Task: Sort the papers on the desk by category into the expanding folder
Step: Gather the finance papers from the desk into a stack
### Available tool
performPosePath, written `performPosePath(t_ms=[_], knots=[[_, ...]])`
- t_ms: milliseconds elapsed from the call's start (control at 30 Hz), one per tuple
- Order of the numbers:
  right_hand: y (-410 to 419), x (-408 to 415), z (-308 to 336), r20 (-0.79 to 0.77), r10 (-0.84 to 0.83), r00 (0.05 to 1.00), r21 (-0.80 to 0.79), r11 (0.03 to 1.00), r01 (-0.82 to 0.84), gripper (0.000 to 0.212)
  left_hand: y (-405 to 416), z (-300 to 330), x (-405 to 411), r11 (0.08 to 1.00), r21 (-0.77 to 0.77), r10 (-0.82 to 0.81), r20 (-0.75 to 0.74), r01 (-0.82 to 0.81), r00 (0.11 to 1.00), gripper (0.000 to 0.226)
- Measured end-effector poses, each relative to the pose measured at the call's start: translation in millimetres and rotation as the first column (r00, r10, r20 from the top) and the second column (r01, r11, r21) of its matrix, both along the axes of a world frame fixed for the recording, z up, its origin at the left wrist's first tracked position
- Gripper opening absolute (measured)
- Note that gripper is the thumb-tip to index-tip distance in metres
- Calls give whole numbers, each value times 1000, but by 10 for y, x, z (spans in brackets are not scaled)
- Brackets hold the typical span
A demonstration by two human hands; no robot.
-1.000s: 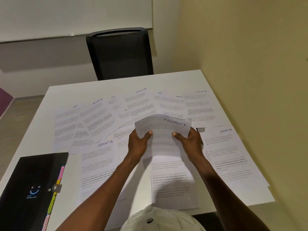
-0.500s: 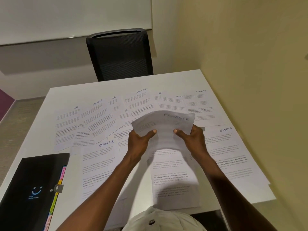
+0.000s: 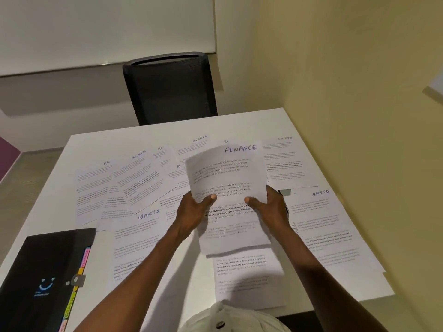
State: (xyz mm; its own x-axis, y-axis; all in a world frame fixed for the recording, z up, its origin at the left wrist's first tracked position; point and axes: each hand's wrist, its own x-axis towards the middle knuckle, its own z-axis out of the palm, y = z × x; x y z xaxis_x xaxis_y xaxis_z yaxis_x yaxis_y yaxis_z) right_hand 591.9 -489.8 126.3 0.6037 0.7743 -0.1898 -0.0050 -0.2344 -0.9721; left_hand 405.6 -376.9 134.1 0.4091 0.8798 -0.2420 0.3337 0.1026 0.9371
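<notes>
Both hands — left hand (image 3: pixel 195 212), right hand (image 3: pixel 271 208) — grip the FINANCE sheets (image 3: pixel 227 178) upright, probably to read the heading before filing in the expanding folder (image 3: pixel 36 279).

Showing: four SPORTS sheets (image 3: pixel 321 212), three HR sheets (image 3: pixel 96 183), one FINANCE sheet (image 3: pixel 227 173), one folder (image 3: pixel 43 271), one chair (image 3: pixel 170 89).

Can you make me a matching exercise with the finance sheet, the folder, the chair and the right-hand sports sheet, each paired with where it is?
Things:
1. FINANCE sheet
2. folder
3. chair
4. SPORTS sheet

Places:
a. behind the desk's far edge
b. flat by the right edge
c. held by left hand and right hand
d. near left corner

Pairs: 1-c, 2-d, 3-a, 4-b
</notes>
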Motion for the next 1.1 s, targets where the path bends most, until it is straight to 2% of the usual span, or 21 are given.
performPosePath(t_ms=[200,367,600,767,967,1100], knots=[[145,100,214,40,76,996,67,995,-78,31,151,321,18,988,-119,-79,144,97,986,25],[185,55,257,139,39,989,46,998,-46,33,120,375,0,986,-155,-31,176,58,984,19],[183,-54,285,101,53,993,70,996,-60,27,121,334,-20,986,-163,68,156,-42,985,11],[225,-62,226,-30,99,995,8,995,-98,35,88,187,-103,994,-63,96,121,-89,988,25],[210,-165,171,83,29,996,26,999,-31,30,-3,65,-193,983,-37,184,158,-181,970,37],[96,-178,79,62,14,998,24,1000,-16,28,-36,-9,-232,985,-46,171,171,-166,970,37]])
